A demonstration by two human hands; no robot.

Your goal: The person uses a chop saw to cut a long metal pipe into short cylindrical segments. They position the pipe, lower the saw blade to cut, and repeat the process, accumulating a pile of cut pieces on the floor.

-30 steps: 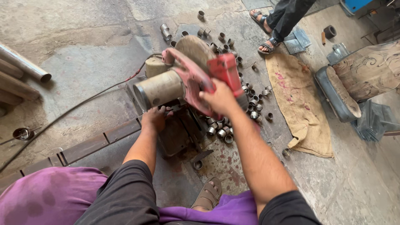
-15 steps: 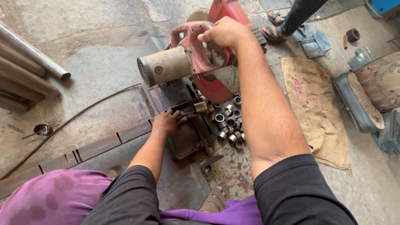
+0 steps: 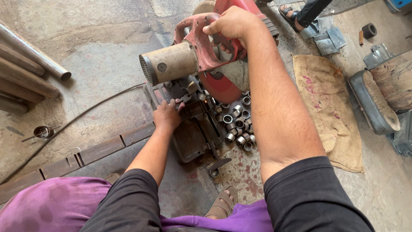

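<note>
Chop saw (image 3: 201, 64), red, is set on the concrete floor (image 3: 103, 47), head raised. Its handle is gripped tight by the right hand (image 3: 231, 23). The left hand (image 3: 166, 115) is pressed on the vise (image 3: 193, 107), grip closed on a small part. Cut metal rings (image 3: 236, 124) are heaped just beside the base.

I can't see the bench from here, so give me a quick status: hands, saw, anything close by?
Right hand gripping the red chop saw handle. Left hand down on the saw's vise. Cut metal rings piled beside the base; another person's sandalled foot beyond.
</note>
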